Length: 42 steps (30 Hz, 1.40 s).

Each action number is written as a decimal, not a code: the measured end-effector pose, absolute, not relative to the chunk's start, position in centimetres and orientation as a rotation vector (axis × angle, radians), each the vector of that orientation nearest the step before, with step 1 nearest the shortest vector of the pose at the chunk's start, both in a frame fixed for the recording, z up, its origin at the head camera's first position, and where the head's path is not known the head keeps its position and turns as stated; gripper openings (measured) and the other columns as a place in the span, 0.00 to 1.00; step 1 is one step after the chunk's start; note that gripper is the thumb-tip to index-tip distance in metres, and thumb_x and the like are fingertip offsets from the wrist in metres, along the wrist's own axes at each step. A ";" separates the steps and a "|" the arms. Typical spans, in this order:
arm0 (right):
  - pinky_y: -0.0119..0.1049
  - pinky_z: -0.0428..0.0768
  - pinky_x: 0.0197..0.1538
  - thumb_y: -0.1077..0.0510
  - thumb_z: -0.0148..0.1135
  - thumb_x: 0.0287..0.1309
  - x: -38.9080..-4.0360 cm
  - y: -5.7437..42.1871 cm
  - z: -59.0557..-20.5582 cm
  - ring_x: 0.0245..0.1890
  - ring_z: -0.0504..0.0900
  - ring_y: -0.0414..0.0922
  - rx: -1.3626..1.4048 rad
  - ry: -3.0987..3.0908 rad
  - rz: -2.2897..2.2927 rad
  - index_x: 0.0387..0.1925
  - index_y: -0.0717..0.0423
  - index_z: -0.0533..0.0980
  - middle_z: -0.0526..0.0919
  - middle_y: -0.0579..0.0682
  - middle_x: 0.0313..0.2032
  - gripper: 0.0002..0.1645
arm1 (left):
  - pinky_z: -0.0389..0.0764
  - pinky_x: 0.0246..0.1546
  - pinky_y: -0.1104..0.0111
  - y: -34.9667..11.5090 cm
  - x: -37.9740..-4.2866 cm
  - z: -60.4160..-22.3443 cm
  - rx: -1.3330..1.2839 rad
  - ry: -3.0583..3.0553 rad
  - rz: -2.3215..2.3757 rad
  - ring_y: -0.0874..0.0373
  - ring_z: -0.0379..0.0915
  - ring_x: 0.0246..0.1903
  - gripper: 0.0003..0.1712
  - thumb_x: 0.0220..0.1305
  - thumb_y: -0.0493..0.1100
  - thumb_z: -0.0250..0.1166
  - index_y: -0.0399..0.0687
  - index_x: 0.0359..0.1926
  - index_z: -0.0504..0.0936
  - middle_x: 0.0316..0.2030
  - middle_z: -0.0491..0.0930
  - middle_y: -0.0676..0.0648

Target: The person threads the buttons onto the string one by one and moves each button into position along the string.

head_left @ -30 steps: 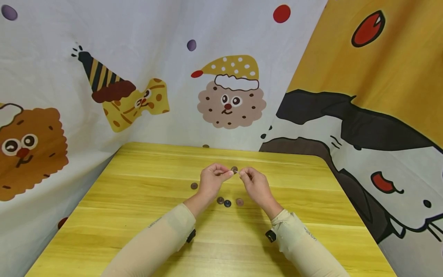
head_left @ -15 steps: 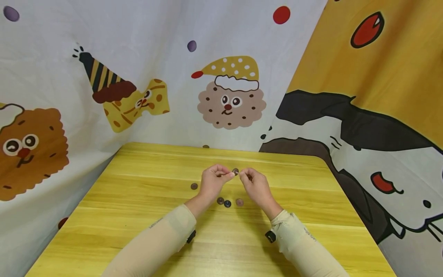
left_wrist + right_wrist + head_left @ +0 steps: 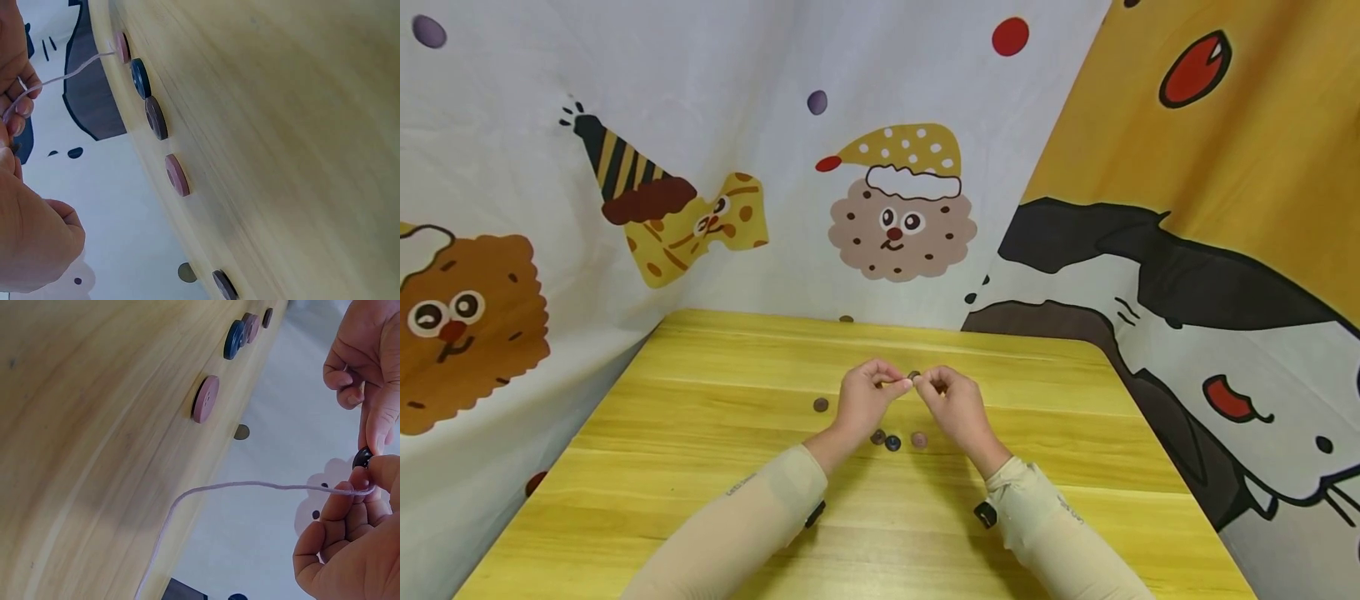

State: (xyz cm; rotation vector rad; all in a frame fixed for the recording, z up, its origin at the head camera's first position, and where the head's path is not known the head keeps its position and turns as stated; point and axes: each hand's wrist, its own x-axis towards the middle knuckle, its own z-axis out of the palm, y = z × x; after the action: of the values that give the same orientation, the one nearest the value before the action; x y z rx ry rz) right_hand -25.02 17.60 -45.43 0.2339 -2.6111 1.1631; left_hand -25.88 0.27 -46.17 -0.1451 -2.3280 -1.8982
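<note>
My left hand (image 3: 862, 402) pinches a dark button (image 3: 362, 457) between thumb and finger, above the far part of the table. Close against it, my right hand (image 3: 953, 404) pinches a thin pale purple cord (image 3: 250, 484) at the button. The cord's long loose part trails from the right fingers, seen in both wrist views. Fingertips cover much of the held button and hide the cord's tip. On the table below lie a dark blue button (image 3: 892, 443), a brown button (image 3: 877, 437) beside it and a pink button (image 3: 919, 439) to the right.
A dark brown button (image 3: 821, 405) lies left of my left hand. Another pinkish button (image 3: 177, 175) shows in the left wrist view. The wooden table (image 3: 700, 358) ends at a printed cloth (image 3: 775, 275) behind and at the sides.
The held button has shifted slightly right and down and turned more edge-on. My hands have drawn together, so the fingertips now meet at the button. The buttons on the table stay put.
</note>
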 end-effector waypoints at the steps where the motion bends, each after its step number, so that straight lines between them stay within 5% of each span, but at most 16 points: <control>1: 0.37 0.79 0.42 0.49 0.65 0.76 -25.0 17.6 -45.4 0.35 0.80 0.43 0.235 -2.610 1.154 0.36 0.51 0.83 0.86 0.47 0.31 0.12 | 0.80 0.47 0.63 0.3 -25.8 -46.1 -0.153 -2.339 -1.880 0.60 0.82 0.39 0.07 0.66 0.46 0.78 0.52 0.38 0.87 0.36 0.92 0.53; 10: 0.33 0.80 0.37 0.51 0.67 0.75 -25.2 18.2 -45.5 0.35 0.81 0.42 0.272 -2.637 1.195 0.48 0.51 0.86 0.90 0.49 0.39 0.10 | 0.80 0.66 0.49 0.2 -25.5 -45.8 -0.256 -2.351 -1.873 0.58 0.84 0.48 0.10 0.66 0.42 0.77 0.50 0.44 0.84 0.39 0.91 0.53; 14: 0.32 0.79 0.36 0.53 0.64 0.76 -25.4 18.7 -45.7 0.33 0.80 0.40 0.359 -2.662 1.234 0.47 0.47 0.86 0.90 0.47 0.40 0.07 | 0.83 0.51 0.55 0.0 -25.7 -45.9 -0.283 -2.388 -1.960 0.59 0.83 0.43 0.10 0.71 0.45 0.74 0.49 0.48 0.84 0.42 0.92 0.51; 21: 0.35 0.85 0.42 0.57 0.65 0.74 -25.7 19.2 -46.4 0.40 0.87 0.39 0.581 -2.603 1.022 0.43 0.46 0.86 0.91 0.43 0.41 0.05 | 0.78 0.52 0.51 -0.6 -26.5 -45.3 -0.038 -2.531 -2.258 0.51 0.79 0.49 0.17 0.75 0.53 0.69 0.53 0.58 0.84 0.51 0.88 0.49; 26: 0.37 0.87 0.43 0.58 0.66 0.73 -25.8 19.2 -46.7 0.40 0.88 0.39 0.677 -2.561 0.910 0.43 0.46 0.86 0.91 0.43 0.40 0.05 | 0.57 0.27 0.63 -1.0 -27.2 -45.1 0.108 -2.660 -2.319 0.53 0.67 0.31 0.17 0.70 0.55 0.74 0.61 0.57 0.85 0.43 0.80 0.47; 35: 0.37 0.88 0.43 0.59 0.67 0.72 -25.9 19.0 -46.9 0.40 0.89 0.40 0.714 -2.538 0.913 0.45 0.49 0.87 0.92 0.44 0.40 0.06 | 0.51 0.20 0.63 -1.3 -27.3 -44.9 0.001 -2.650 -2.291 0.58 0.53 0.19 0.18 0.70 0.51 0.75 0.60 0.57 0.82 0.54 0.89 0.52; 38: 0.34 0.87 0.43 0.58 0.64 0.75 -25.8 19.0 -46.6 0.43 0.90 0.43 0.649 -2.613 1.049 0.50 0.49 0.87 0.92 0.44 0.43 0.09 | 0.62 0.23 0.65 -1.1 -27.0 -45.0 -0.073 -2.570 -2.248 0.62 0.64 0.21 0.18 0.70 0.49 0.74 0.53 0.57 0.82 0.51 0.90 0.49; 42: 0.31 0.85 0.47 0.58 0.60 0.79 -25.7 19.1 -46.1 0.50 0.89 0.49 0.546 -2.702 1.387 0.61 0.53 0.83 0.91 0.48 0.51 0.16 | 0.76 0.39 0.62 -0.8 -26.6 -45.0 -0.113 -2.464 -2.209 0.58 0.80 0.37 0.18 0.71 0.46 0.74 0.45 0.55 0.81 0.47 0.90 0.44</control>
State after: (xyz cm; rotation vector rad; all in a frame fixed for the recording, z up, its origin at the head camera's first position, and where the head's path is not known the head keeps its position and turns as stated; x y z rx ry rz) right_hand -25.67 19.07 -46.07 0.5455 -2.7016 1.3872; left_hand -26.64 -0.82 -45.00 -0.1132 -2.4637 -2.2086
